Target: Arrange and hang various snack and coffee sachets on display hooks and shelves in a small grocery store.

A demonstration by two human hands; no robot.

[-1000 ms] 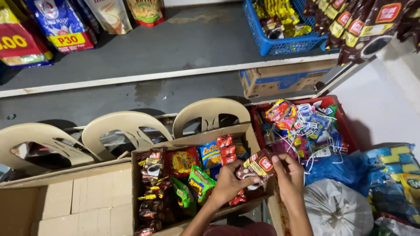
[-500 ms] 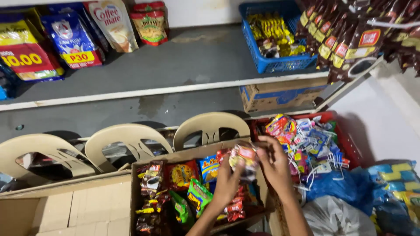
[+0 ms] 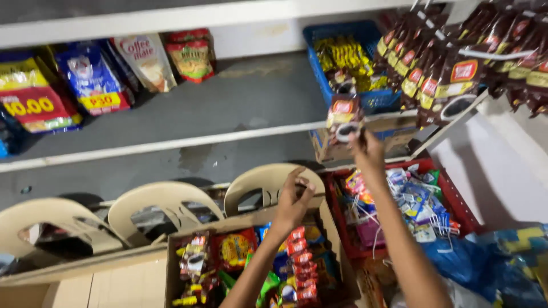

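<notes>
Far left, a grey shelf carries upright pouches: a yellow and red snack bag, a blue bag, a pale creamer pouch and a red and green packet, all leaning back against the wall so their fronts face out. Below the shelf, three cream plastic chair backs stand in a row, pushed close under the ledge, out of the way. In front of them an open cardboard box holds mixed snack packets and a strip of small red sachets, packed loosely and standing on end. The left hand hovers just above the box's far rim, fingers half curled and holding nothing that I can make out, thumb and fingertips narrow as if pinching air; it seems to wait near the stock. The right hand is raised toward the shelf edge and pinches a dark coffee sachet by its lower end, so the sachet stands upright in front of the blue basket of yellow packets. Above right, long strips of like dark sachets hang in overlapping rows from a white rail, which keeps them visible and easy to tear off. Under the right forearm a red crate holds a jumble of small bright packets; blue plastic bags lie at far right, partly cut off
</notes>
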